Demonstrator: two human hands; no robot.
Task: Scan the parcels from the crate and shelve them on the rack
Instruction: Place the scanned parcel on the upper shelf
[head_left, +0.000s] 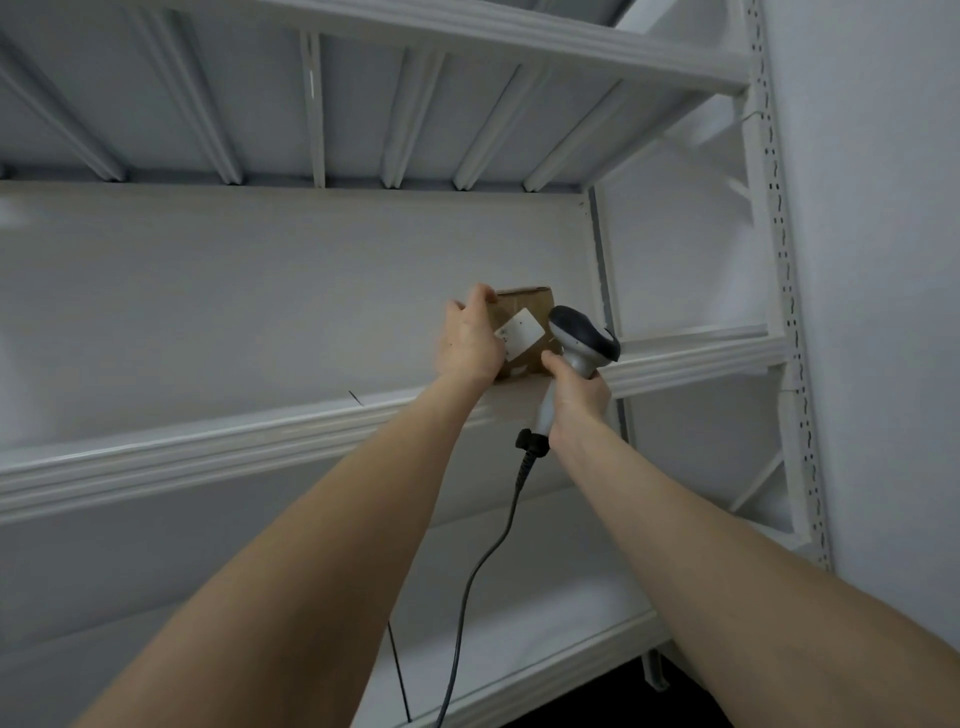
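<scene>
A small brown cardboard parcel (524, 322) with a white label stands on the middle shelf of the white metal rack (260, 441), near its right end. My left hand (467, 343) grips the parcel's left side, fingers curled over its top corner. My right hand (574, 397) holds the handle of a grey and black barcode scanner (582, 338), whose head sits just right of the parcel. The scanner's dark cable hangs down between my forearms. The crate is out of view.
The rack's perforated right upright (784, 312) stands against a white wall. A ribbed shelf (415, 104) spans overhead, and a lower shelf (545, 623) lies beneath my arms. A thin dark wire hangs by the lower shelf's front edge.
</scene>
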